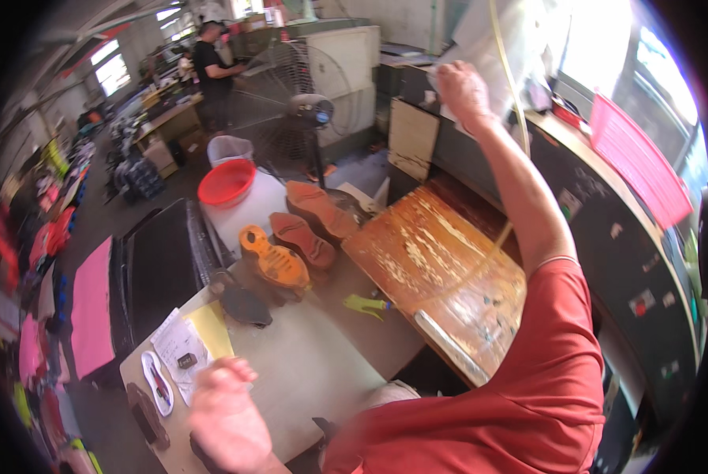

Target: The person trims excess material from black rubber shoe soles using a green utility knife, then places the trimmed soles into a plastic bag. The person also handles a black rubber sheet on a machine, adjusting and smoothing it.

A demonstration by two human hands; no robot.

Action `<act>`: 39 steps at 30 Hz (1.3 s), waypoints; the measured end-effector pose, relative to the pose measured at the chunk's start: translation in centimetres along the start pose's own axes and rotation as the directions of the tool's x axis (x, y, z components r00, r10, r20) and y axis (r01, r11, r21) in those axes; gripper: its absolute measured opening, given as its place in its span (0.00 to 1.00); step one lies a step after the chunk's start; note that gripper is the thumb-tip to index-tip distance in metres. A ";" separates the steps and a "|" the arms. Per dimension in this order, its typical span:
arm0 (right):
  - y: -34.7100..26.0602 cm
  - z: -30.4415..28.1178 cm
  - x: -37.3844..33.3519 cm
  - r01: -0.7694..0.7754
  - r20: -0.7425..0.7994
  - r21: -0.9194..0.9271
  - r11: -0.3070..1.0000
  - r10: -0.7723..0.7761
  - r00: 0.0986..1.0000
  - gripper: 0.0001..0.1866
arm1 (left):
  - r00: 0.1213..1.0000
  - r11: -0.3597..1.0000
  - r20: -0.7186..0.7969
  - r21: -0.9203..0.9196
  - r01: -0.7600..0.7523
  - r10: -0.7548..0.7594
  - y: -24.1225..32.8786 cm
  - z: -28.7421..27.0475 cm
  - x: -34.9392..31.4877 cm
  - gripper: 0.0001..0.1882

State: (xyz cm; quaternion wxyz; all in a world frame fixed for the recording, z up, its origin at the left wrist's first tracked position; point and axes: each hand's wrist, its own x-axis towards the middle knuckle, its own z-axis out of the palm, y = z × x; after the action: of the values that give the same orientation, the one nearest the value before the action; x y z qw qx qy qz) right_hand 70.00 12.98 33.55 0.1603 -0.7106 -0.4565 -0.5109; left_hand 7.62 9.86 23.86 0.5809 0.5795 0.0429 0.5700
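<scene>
Two bare hands show, set well apart: the left hand (229,419) at 7 o'clock, motion-blurred and loosely open with its fingers half bent, above the pale surface (322,351); the right hand (463,91) raised at 1 o'clock, its fingers bent in, though against the glare I cannot tell whether they clamp anything.

Nearest the left hand, toward 8 o'clock, lie handwritten sheets (174,341) too small to read, with one black block (186,361) on them and one yellow sheet (212,332) just beside. One white-rimmed, insole-shaped piece (157,383) lies left of these, its long axis running from 11 to 5 o'clock; one brown elongated piece (146,415) sits beside it, set much the same way.

Around 9 o'clock are four sole-shaped pieces: one orange (279,265), two reddish-brown, one dark. The orange one also points its narrower end to 11 o'clock. One red basin (227,183) sits at 10 o'clock.
</scene>
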 end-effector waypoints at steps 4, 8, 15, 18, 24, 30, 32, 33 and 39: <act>5.8 2.4 5.4 0.068 0.012 -0.137 0.988 -0.067 0.998 0.11 | 0.913 0.948 -0.319 0.103 0.302 -0.256 -6.3 -1.7 -4.6 0.20; 11.3 4.5 7.3 0.027 0.083 -0.408 0.913 0.008 0.997 0.13 | 0.743 0.882 -0.559 0.043 0.470 -0.369 -8.8 -4.1 -8.2 0.17; 15.3 5.3 7.4 0.097 0.183 -0.505 0.858 -0.003 0.983 0.11 | 0.691 0.837 -0.593 0.051 0.544 -0.413 -11.7 -4.1 -7.7 0.19; 17.1 5.7 7.3 0.070 0.137 -0.485 0.872 -0.003 0.991 0.11 | 0.717 0.857 -0.526 -0.045 0.514 -0.457 -13.1 -3.1 -6.9 0.17; 22.5 7.3 11.1 -0.216 0.249 -0.250 0.944 0.278 0.928 0.13 | 0.727 0.822 -0.435 -0.055 0.567 -0.531 -14.2 -2.4 -6.2 0.17; 13.5 2.9 11.2 0.108 0.014 0.103 0.989 -0.110 0.994 0.07 | 0.684 0.761 -0.430 -0.011 0.649 -0.590 -14.7 -3.0 -6.5 0.18; 4.4 2.1 8.0 0.022 0.089 0.323 0.946 -0.053 0.995 0.05 | 0.685 0.761 -0.398 -0.053 0.646 -0.610 -15.6 -2.8 -6.0 0.19; -0.4 1.0 6.1 0.389 -0.133 0.287 0.875 -0.366 0.921 0.03 | 0.678 0.734 -0.348 -0.042 0.678 -0.647 -15.9 -2.7 -5.7 0.19; -23.6 -10.6 -7.4 0.517 -0.099 0.759 0.396 -0.715 0.692 0.14 | 0.618 0.636 -0.162 -0.286 0.717 -0.769 -17.7 -1.7 -3.0 0.32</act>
State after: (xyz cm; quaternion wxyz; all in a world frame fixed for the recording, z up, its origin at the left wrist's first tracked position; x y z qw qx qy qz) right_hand 44.19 14.55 25.95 0.1732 -0.4148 -0.8681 -0.2104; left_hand 16.22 14.42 8.70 0.8066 0.3668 0.3025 0.3512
